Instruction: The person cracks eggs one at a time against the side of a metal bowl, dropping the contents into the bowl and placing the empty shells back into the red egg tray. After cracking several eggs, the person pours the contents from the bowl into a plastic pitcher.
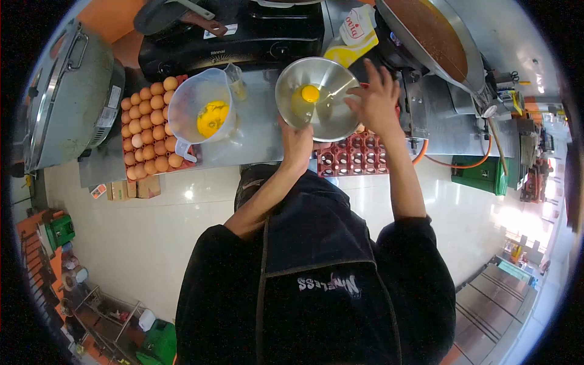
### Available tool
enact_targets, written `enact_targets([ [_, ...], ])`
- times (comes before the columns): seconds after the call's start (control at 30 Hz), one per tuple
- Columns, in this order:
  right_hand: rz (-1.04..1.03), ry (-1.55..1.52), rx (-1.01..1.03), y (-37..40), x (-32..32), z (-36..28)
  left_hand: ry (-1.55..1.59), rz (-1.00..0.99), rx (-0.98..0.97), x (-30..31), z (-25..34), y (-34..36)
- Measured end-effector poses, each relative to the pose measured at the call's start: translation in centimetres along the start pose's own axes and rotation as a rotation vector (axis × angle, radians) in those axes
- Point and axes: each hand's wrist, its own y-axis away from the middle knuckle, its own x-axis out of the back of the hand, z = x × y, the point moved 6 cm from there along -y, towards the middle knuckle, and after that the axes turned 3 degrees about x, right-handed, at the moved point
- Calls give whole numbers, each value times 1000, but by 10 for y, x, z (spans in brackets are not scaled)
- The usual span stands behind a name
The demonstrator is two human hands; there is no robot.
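My left hand [297, 146] grips the near rim of a steel bowl [334, 118], which is tilted a little. In the bowl lies a raw egg [310, 93], its yolk whole in clear white. Over the bowl's right rim is my right hand [376, 102], its fingers spread and nothing visible in them. Left of the bowl stands a clear plastic jug [185, 100] with several yolks [213, 118] in it. A small clear cup [236, 82] is beside the jug. Under the bowl's near right side is a red egg tray [353, 157], partly hidden.
A tray of brown eggs [146, 131] sits at the counter's left. Behind are a black gas stove [231, 52], a yellow and white packet [353, 36] and a large pan of brown sauce [432, 36]. An orange hose [465, 164] loops at the right.
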Motion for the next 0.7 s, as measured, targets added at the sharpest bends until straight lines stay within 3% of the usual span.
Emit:
enact_targets([
  [0.03,-173,68,5,-2,-8,-10,8,7,9,0,-1,1],
  [0.13,-315,106,31,-9,-35,-14,13,26,2,-1,1,3],
  [0.33,-391,217,21,-15,-44,-19,80,-17,34,1,-6,0],
  [0.57,-358,206,44,-12,-54,-20,80,-25,33,-5,-3,3],
  [0.7,-222,256,91,-10,-67,-11,81,-39,54,-7,-5,3],
])
